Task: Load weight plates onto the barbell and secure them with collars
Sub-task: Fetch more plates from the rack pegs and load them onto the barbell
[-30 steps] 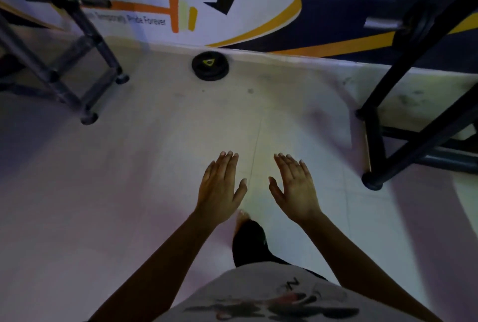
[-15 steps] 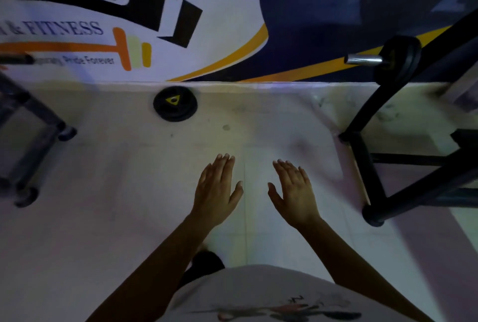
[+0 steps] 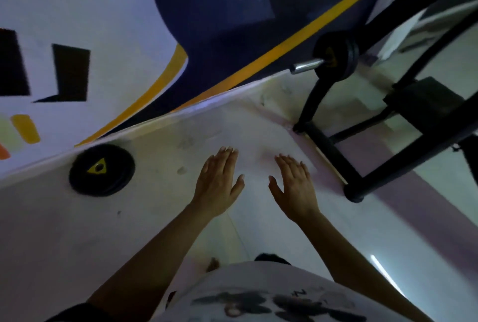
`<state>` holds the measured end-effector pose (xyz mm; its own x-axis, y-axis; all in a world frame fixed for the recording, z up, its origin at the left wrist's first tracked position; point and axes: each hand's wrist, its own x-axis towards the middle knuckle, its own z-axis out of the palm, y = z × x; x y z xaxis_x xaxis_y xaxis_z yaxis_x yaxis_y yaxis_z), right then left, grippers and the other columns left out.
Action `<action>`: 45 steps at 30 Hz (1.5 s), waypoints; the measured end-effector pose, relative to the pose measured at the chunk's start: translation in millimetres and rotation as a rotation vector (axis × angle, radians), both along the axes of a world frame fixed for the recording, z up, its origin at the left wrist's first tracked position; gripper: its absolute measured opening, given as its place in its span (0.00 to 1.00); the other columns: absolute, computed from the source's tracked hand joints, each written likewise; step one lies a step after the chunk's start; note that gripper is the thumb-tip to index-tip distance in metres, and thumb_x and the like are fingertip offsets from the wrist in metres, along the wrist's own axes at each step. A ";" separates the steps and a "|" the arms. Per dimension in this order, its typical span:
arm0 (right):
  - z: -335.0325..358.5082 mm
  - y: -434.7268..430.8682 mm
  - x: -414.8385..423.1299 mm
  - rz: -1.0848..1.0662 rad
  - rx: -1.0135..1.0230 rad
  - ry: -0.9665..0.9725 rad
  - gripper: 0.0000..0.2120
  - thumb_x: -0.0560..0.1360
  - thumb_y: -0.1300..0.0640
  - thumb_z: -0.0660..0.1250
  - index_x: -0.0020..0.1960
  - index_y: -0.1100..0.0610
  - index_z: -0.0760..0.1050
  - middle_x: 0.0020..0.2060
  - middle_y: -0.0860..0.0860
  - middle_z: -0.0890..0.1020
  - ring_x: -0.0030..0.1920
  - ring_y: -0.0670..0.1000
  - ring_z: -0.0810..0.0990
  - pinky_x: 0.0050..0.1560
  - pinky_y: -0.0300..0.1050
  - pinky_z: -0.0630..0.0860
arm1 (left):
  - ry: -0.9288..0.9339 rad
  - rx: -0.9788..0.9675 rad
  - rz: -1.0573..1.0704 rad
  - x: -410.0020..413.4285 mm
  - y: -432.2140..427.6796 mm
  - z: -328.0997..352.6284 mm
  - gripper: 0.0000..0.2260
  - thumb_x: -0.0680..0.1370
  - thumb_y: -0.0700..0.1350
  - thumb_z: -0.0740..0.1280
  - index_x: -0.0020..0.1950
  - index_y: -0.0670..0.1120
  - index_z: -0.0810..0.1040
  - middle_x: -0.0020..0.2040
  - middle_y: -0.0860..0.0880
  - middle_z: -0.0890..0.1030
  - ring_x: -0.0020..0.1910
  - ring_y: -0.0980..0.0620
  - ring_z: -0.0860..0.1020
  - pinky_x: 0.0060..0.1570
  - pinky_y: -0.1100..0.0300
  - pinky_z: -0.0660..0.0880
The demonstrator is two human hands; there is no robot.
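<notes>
A black weight plate with a yellow triangle at its hub lies flat on the pale floor, close to the wall at the left. At the upper right, a barbell's chrome sleeve end sticks out leftward from black plates loaded on it. My left hand and my right hand hover palms down over the floor, side by side, fingers apart and holding nothing. The loose plate is to the left of my left hand. I see no collar.
A black steel rack frame stands on the floor at the right, with a dark bench pad behind it. A painted wall runs along the far side. My white shirt fills the bottom.
The view has swung right and tilted. The loose plate has slid toward the left and looks nearer, and the loaded barbell end now shows clearly. Both hands stay open and empty.
</notes>
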<state>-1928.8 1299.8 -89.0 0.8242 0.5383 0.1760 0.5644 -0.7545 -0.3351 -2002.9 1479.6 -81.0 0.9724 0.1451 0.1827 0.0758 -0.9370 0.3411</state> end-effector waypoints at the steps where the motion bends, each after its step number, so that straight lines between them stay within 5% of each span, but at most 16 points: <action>1: 0.5 7.7 8.2 -0.030 -0.002 0.004 0.24 0.78 0.51 0.59 0.71 0.59 0.61 0.70 0.58 0.67 0.71 0.57 0.61 0.71 0.51 0.47 | -0.001 -0.008 -0.035 14.6 10.6 -0.3 0.26 0.77 0.48 0.61 0.72 0.39 0.59 0.71 0.39 0.65 0.72 0.42 0.61 0.69 0.49 0.56; 7: -7.4 40.1 68.9 -0.189 -0.022 0.006 0.25 0.78 0.49 0.56 0.73 0.57 0.57 0.72 0.56 0.63 0.73 0.55 0.57 0.71 0.47 0.41 | -0.026 0.003 -0.204 107.4 53.6 -7.5 0.26 0.75 0.46 0.65 0.69 0.37 0.63 0.68 0.36 0.69 0.69 0.39 0.65 0.66 0.46 0.62; 15: -14.5 69.3 190.5 -0.378 0.005 -0.001 0.25 0.77 0.51 0.61 0.70 0.60 0.63 0.68 0.60 0.69 0.70 0.59 0.64 0.71 0.54 0.51 | -0.012 0.039 -0.384 266.3 86.5 -10.6 0.26 0.77 0.48 0.61 0.71 0.38 0.60 0.71 0.39 0.65 0.71 0.42 0.61 0.69 0.48 0.58; 25: 1.3 80.1 326.5 -0.600 0.037 -0.008 0.25 0.77 0.51 0.61 0.71 0.58 0.62 0.69 0.58 0.68 0.72 0.56 0.61 0.71 0.50 0.46 | 0.005 -0.041 -0.628 440.8 83.9 -2.9 0.27 0.77 0.48 0.62 0.71 0.38 0.59 0.71 0.39 0.64 0.72 0.43 0.59 0.69 0.50 0.56; 34: 6.9 76.6 460.8 -0.847 0.078 -0.020 0.24 0.78 0.52 0.59 0.71 0.58 0.60 0.70 0.58 0.67 0.72 0.56 0.60 0.72 0.53 0.50 | -0.058 -0.044 -0.920 622.4 59.4 4.4 0.26 0.74 0.45 0.65 0.69 0.36 0.63 0.68 0.35 0.69 0.68 0.38 0.66 0.64 0.45 0.65; 40: 3.9 68.2 555.9 -1.010 0.117 0.083 0.24 0.77 0.52 0.60 0.70 0.57 0.60 0.67 0.58 0.70 0.69 0.56 0.65 0.72 0.53 0.50 | 0.087 0.000 -1.010 738.4 34.6 -1.5 0.30 0.77 0.48 0.60 0.74 0.41 0.51 0.75 0.40 0.55 0.74 0.44 0.53 0.70 0.49 0.52; 45: 2.1 49.8 617.0 -1.099 0.128 0.173 0.25 0.74 0.58 0.65 0.68 0.60 0.64 0.63 0.61 0.74 0.64 0.60 0.71 0.69 0.58 0.60 | 0.200 0.029 -1.028 803.9 7.1 -18.5 0.32 0.77 0.48 0.61 0.74 0.41 0.47 0.76 0.40 0.52 0.74 0.45 0.49 0.71 0.51 0.48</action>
<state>-1311.8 1349.6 -86.9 0.8593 -0.5113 0.0147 -0.4495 -0.7685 -0.4553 -1198.9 1486.7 -99.6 0.6374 -0.7706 -0.0046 -0.7094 -0.5891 0.3870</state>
